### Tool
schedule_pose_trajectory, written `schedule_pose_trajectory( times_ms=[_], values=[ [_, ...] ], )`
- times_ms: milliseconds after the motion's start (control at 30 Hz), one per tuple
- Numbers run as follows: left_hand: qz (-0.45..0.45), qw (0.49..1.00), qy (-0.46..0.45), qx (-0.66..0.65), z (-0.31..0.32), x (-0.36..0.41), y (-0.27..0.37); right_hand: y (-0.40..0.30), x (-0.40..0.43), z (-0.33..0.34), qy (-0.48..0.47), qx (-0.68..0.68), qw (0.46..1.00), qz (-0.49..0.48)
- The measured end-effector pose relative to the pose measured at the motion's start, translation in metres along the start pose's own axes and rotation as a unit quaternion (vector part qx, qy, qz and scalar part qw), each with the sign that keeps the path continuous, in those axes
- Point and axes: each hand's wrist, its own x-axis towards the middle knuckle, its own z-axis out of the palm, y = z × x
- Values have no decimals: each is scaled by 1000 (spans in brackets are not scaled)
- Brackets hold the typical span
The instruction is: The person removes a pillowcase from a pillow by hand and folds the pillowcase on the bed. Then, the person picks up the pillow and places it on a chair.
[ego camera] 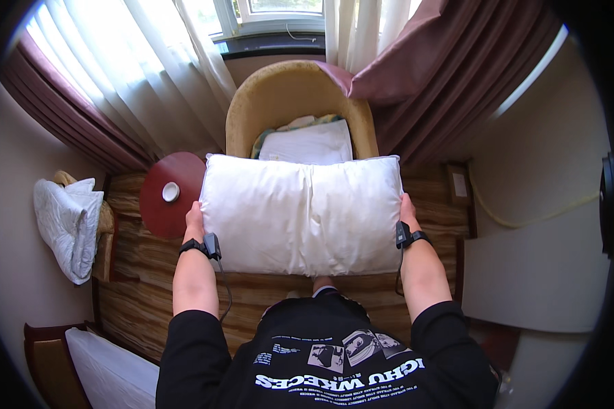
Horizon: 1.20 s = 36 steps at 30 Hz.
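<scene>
A plump white pillow (pixel 307 220) spans the space in front of me, creased down its middle. My left hand (pixel 195 217) grips its left end, with the fingers partly hidden at the edge. At the opposite end, my right hand (pixel 408 208) holds the pillow's right side. Both wrists wear black straps with small dark devices and cables. Just beyond the pillow stands a tan tub armchair (pixel 299 84); folded white bedding (pixel 309 143) and a green-and-yellow patterned cloth lie on its seat, partly covered from view by the pillow.
A round red table (pixel 169 220) with a small white dish (pixel 171 191) stands at left. Farther left, a folded white quilt (pixel 64 220) lies on another chair. A bed corner (pixel 107 368) is at lower left. Mauve curtains (pixel 455 76) drape over the armchair's right side.
</scene>
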Motion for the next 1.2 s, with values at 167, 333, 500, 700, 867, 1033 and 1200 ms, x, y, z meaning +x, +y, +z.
schedule_pose_trajectory(
  times_ms=[167, 333, 500, 700, 867, 1033, 1200],
  values=[
    [9, 999, 37, 9, 34, 27, 19, -47, 32, 42, -25, -15, 1000, -1],
    [13, 999, 43, -15, 79, 46, 37, -72, 92, 77, -42, 9, 999, 18],
    [13, 998, 58, -26, 99, 72, 60, -96, 124, 116, -55, -17, 998, 6],
    [9, 996, 80, -43, 125, 113, 76, -112, 156, 154, -55, -20, 998, 20],
    [60, 994, 84, -34, 155, 149, 79, -118, 190, 184, -48, 0, 998, 32],
    [66, 993, 99, 14, 152, 186, 55, -90, 224, 207, -65, 53, 993, 79],
    [52, 995, 77, 32, 158, 194, 24, -54, 249, 209, -12, -8, 998, 62]
  ],
)
